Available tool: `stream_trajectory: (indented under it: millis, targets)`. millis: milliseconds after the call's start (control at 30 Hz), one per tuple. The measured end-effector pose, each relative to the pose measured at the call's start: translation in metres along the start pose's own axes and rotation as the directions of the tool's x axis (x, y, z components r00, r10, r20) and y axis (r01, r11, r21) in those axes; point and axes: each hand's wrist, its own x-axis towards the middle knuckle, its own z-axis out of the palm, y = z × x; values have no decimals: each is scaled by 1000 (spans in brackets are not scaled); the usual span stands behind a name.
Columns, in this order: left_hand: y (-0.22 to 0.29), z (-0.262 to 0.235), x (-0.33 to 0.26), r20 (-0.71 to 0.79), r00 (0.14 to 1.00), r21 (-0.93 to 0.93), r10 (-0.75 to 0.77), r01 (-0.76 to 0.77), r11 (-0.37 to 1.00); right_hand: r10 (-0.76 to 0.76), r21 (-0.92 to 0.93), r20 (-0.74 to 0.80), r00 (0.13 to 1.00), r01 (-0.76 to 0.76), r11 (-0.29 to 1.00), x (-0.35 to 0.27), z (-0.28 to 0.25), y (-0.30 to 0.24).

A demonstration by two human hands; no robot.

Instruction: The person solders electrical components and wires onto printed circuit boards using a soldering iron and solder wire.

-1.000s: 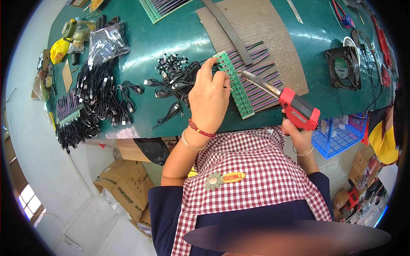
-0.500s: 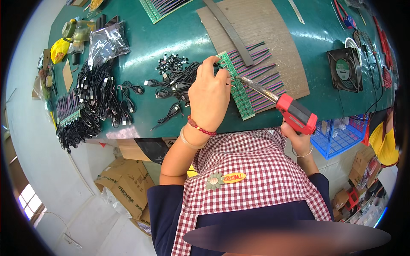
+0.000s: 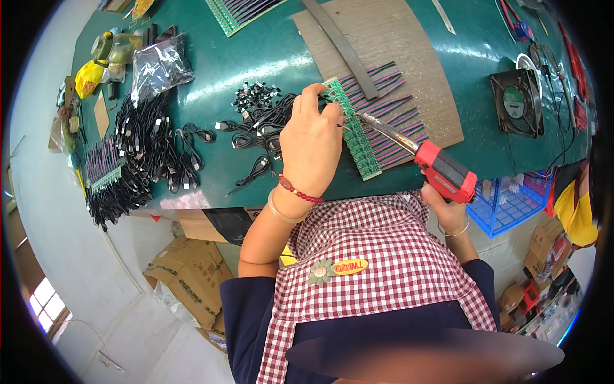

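My right hand (image 3: pixel 449 214) is closed around the handle of a red and black soldering gun (image 3: pixel 446 171). Its metal tip points left and meets the edge of a green circuit board strip (image 3: pixel 366 155), or hovers just over it. With fingers pinched at the strip's left edge, my left hand (image 3: pixel 311 146) holds a thin cable wire (image 3: pixel 343 127); the fingers hide most of it. Purple and black wires (image 3: pixel 400 128) fan out from the strip's right side. Black USB cables (image 3: pixel 268 125) lie in a heap left of my left hand.
Under the wires is a brown board (image 3: pixel 425 57), crossed by a flat metal bar (image 3: pixel 339 45). A black fan (image 3: pixel 515 102) stands at the right. Bundled black cables (image 3: pixel 144 141) and a clear plastic bag (image 3: pixel 163 67) lie left on the green table (image 3: pixel 217 45). A blue crate (image 3: pixel 505 208) sits below its edge.
Very little differs. My left hand has shifted slightly left, and the soldering gun has edged a little to the right and down.
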Motion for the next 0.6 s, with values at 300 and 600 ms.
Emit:
stream_trajectory:
  millis: [300, 600]
  targets:
    - [0, 1, 0, 15, 1000, 14, 0, 0, 1000, -34, -52, 17, 999, 35, 998, 4, 5, -6]
    - [1, -1, 0, 18, 1000, 10, -2, 2, 1000, -42, -29, -7, 999, 42, 999, -3, -2, 0]
